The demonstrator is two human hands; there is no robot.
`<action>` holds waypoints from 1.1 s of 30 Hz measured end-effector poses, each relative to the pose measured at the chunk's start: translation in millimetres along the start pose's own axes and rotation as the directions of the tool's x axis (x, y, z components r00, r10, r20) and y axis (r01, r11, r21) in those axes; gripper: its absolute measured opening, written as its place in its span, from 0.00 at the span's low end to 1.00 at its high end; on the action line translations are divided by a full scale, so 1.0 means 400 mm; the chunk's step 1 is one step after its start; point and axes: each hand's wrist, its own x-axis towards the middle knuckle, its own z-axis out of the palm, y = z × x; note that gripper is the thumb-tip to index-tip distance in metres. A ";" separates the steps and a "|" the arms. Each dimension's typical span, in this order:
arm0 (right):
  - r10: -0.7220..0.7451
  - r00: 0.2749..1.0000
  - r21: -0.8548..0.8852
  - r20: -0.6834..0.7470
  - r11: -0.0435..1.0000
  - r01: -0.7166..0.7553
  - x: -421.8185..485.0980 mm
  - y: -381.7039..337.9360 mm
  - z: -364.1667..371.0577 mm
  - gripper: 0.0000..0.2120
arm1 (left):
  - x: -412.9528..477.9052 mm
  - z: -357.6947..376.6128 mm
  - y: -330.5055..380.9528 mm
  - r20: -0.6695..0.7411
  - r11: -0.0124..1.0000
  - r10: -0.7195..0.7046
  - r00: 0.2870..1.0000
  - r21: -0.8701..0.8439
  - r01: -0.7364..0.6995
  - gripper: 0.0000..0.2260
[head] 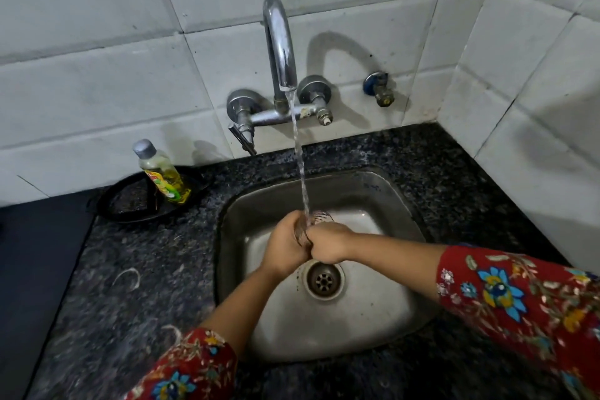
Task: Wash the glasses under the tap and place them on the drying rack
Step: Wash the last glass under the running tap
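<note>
Glass [312, 223]: clear, smooth, cylindrical; held at centre frame over the steel sink [383, 318], under the tap [281, 42] stream. Left hand [285, 243] and right hand [328, 243] are clasped around it, fingers closed. Risk judged: wet glass could slip and strike the hard basin or speckled stone bench [136, 286]. Drying rack not seen.

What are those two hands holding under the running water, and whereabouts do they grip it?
A clear drinking glass, tilted under the stream. The left hand and right hand both wrap around its lower body and base, leaving the rim free.
</note>
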 end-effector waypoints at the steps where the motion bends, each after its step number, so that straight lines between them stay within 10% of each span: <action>1: 0.000 0.999 0.046 -0.035 0.999 0.001 -0.005 0.000 0.005 0.13 | -0.002 -0.001 0.003 0.015 1.000 0.012 1.000 -0.010 -0.012 0.20; 5: 0.141 0.984 0.272 -0.110 0.956 -0.107 -0.033 0.024 0.016 0.13 | 0.014 -0.042 -0.001 0.296 0.998 -0.014 0.955 -0.055 0.032 0.31; 11: 0.090 0.996 0.212 0.004 0.973 -0.089 -0.003 -0.009 -0.024 0.14 | 0.004 -0.008 -0.004 -0.017 0.998 -0.026 1.000 -0.058 0.025 0.18; 17: -0.010 1.000 -0.070 -0.024 0.998 0.008 -0.013 0.018 0.010 0.09 | -0.003 -0.037 -0.001 0.230 0.986 -0.065 0.971 -0.138 0.099 0.28; 22: 0.067 0.997 0.078 -0.042 0.995 -0.064 -0.013 -0.020 -0.013 0.14 | -0.010 -0.002 0.016 -0.091 0.973 0.020 0.996 0.232 0.001 0.14; 26: 0.124 0.989 0.361 -0.081 0.929 -0.087 -0.029 0.004 0.002 0.09 | 0.002 -0.056 0.030 0.275 1.000 0.000 0.961 -0.011 0.003 0.28; 31: 0.213 0.975 0.659 0.068 0.724 -0.204 -0.031 -0.039 0.028 0.11 | -0.010 -0.047 0.044 0.258 0.937 -0.146 0.955 0.346 0.050 0.26; 33: 0.236 0.958 0.928 0.163 0.292 -0.230 -0.035 -0.071 0.046 0.15 | -0.020 -0.050 0.056 0.253 0.767 -0.253 0.934 0.641 0.034 0.25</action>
